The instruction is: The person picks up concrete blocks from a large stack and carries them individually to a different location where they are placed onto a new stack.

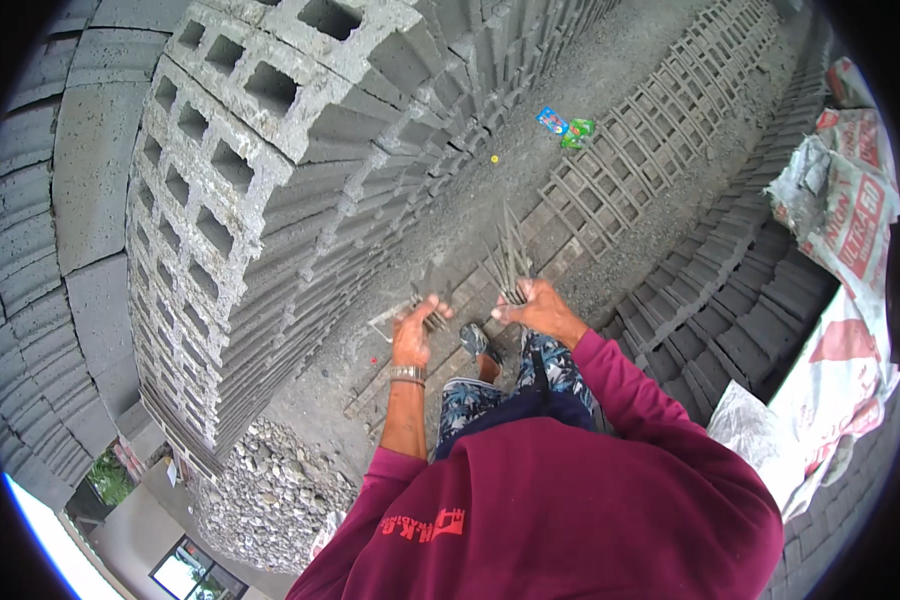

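Observation:
My right hand [542, 312] is closed round a bundle of thin grey rods [510, 262], which fan out away from me. Whether they are metal or wood I cannot tell. Level with it on the left, my left hand [415, 328] has its fingers curled round short, thin grey pieces [433, 320], partly hidden by the fingers. The two hands are apart, in front of my body above the dusty ground. Ladder-like grey frames [625, 178] lie in a long row on the ground, beyond my right hand.
A tall stack of hollow concrete blocks [270, 180] rises on the left. Dark stacked slabs [730, 310] and red-and-white sacks [855, 230] line the right. Blue and green wrappers [576, 132] lie ahead. Gravel [265, 490] is heaped at the lower left.

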Motion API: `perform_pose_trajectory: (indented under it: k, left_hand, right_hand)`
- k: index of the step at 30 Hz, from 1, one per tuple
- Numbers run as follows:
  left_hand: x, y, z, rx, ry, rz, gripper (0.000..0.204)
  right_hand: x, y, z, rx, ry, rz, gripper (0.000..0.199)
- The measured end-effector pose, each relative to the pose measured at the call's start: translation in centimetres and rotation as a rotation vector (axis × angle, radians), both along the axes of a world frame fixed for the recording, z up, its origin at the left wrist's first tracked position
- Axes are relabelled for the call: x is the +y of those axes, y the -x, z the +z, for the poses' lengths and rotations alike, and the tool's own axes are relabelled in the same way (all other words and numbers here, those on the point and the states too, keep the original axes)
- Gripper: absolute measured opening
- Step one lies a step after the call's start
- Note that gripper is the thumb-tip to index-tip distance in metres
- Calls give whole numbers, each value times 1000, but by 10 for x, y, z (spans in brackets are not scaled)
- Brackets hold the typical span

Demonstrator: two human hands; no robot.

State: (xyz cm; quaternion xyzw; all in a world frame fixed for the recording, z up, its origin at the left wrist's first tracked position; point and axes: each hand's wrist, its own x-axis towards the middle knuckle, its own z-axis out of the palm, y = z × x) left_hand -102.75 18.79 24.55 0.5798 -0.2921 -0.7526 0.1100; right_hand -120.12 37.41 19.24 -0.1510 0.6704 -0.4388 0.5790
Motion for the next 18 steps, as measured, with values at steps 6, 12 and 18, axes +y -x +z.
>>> perform_pose_trajectory:
  k: [6, 12, 18]
  left_hand:
    - [29, -33, 14, 68, -122, -88, 25]
    - [69, 3, 7, 234, -292, 49, 33]
    - [83, 38, -1, 298, -253, -156, 20]
  right_hand:
    - [-25, -24, 44, 369, -67, 51, 48]
    - [-16, -66, 52, 639, -58, -249, 37]
    - [-12, -58, 60, 749, -26, -500, 24]
